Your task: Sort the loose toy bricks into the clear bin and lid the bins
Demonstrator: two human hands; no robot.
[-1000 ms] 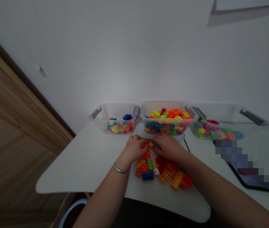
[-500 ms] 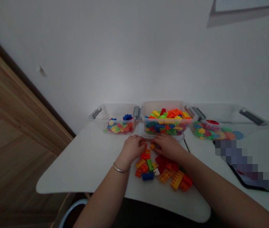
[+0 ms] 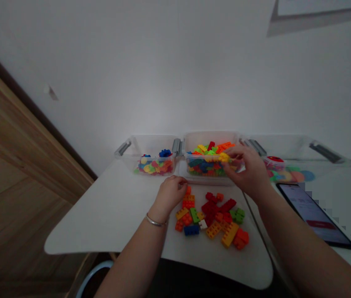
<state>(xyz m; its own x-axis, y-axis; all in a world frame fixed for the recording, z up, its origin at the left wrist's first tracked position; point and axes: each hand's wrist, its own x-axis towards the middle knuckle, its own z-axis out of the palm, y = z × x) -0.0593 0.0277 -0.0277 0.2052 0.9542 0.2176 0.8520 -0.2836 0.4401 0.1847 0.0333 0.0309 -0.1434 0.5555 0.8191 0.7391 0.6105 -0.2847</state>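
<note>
My left hand (image 3: 172,193) is low over the table with its fingers curled onto an orange building brick (image 3: 188,190). Raised in front of the middle tub (image 3: 211,181), my right hand (image 3: 249,170) pinches a yellow building brick (image 3: 224,157) between thumb and fingers. The tub is see-through and full of mixed bricks. Between my forearms lies a loose spread of bricks: a red group (image 3: 211,209), a blue brick (image 3: 192,230), a long yellow brick (image 3: 230,235), a white piece (image 3: 203,224) and green bricks (image 3: 239,215).
A clear tub (image 3: 134,165) with colourful pieces stands at the left. At the right is another clear tub (image 3: 333,165) holding flat round pieces. A tablet (image 3: 318,219) lies on the right of the white table (image 3: 101,223). The wall rises right behind the tubs.
My right hand has lifted away from my left hand, up and to the right, with a yellow brick. My left hand stays about where it was. The green bricks at the right are uncovered.
</note>
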